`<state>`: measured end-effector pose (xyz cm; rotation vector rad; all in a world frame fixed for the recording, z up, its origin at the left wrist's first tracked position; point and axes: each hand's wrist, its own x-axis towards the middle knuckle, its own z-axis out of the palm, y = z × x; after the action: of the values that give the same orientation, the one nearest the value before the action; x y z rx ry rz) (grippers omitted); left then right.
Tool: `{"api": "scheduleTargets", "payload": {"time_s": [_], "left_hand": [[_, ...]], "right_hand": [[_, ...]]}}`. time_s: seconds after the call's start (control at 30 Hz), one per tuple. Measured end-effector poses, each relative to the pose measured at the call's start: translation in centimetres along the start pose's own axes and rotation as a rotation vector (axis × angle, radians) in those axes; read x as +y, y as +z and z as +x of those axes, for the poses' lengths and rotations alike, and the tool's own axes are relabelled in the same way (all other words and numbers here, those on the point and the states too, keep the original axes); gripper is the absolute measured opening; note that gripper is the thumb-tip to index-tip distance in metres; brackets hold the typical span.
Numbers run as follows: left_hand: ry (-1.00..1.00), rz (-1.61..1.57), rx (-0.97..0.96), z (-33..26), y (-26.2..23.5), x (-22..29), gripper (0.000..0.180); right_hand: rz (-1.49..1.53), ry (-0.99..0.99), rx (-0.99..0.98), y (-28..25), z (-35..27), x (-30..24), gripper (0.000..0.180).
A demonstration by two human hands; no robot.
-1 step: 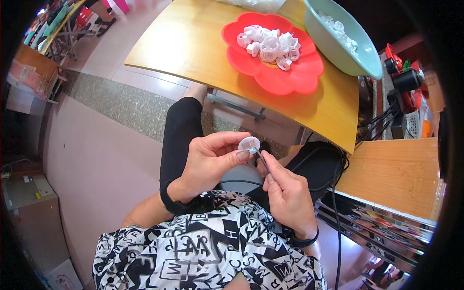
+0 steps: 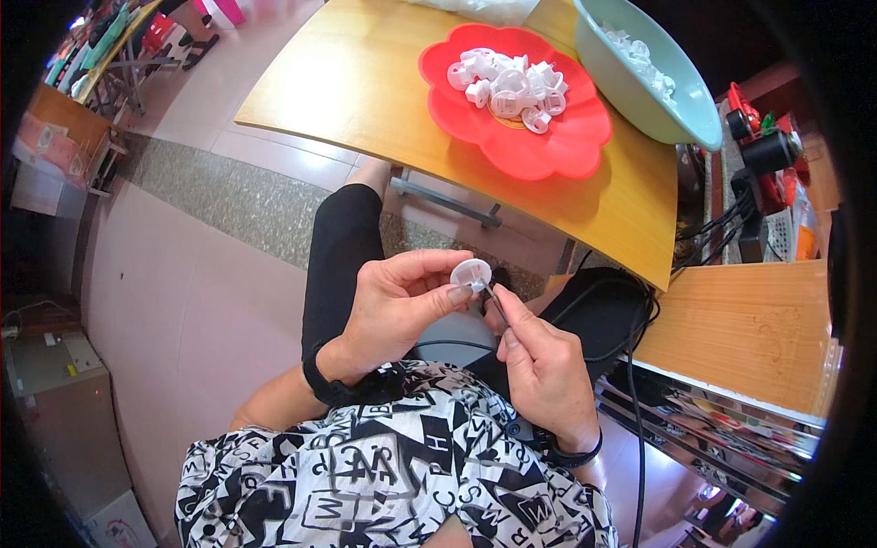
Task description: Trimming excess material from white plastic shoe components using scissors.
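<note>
Above my lap, my left hand (image 2: 397, 297) pinches a small round white plastic piece (image 2: 470, 271) between thumb and fingertips. The piece has a flat disc face with raised parts on it. My right hand (image 2: 546, 373) is closed round a slim dark metal tool (image 2: 494, 301), whose tip touches the disc's lower right edge. The tool's handle is mostly hidden in my fingers, so its exact kind cannot be made out. Beyond my hands, a red flower-shaped plate (image 2: 548, 157) on the table carries a pile of similar white plastic pieces (image 2: 512, 84).
The yellow wooden table (image 2: 329, 78) spans the far side. A pale green basin (image 2: 699, 110) with more white pieces stands at its right. A wooden-topped cabinet (image 2: 740, 320) is close on my right, with black cables (image 2: 635, 411) hanging nearby. A grey box unit (image 2: 73, 429) stands left.
</note>
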<state>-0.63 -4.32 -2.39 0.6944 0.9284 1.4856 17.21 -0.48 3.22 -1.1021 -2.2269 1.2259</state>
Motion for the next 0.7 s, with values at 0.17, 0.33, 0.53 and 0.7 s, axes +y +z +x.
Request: {"api": "scheduleTargets", "payload": {"time_s": [0.17, 0.33, 0.53, 0.7], "left_hand": [[0.001, 0.026, -0.009, 0.2, -0.11, -0.07, 0.033], [0.016, 0.039, -0.022, 0.25, -0.34, -0.29, 0.032], [0.062, 0.052, -0.031, 0.22, -0.25, -0.41, 0.031], [0.102, 0.137, -0.079, 0.17, -0.29, -0.47, 0.027]], "right_hand": [[-0.013, -0.007, -0.009, -0.1, 0.19, 0.12, 0.044], [-0.049, -0.011, -0.039, -0.33, 0.37, 0.01, 0.045], [-0.04, -0.024, -0.037, -0.11, 0.48, 0.44, 0.045], [-0.057, -0.057, -0.068, -0.16, 0.59, 0.54, 0.045]]}}
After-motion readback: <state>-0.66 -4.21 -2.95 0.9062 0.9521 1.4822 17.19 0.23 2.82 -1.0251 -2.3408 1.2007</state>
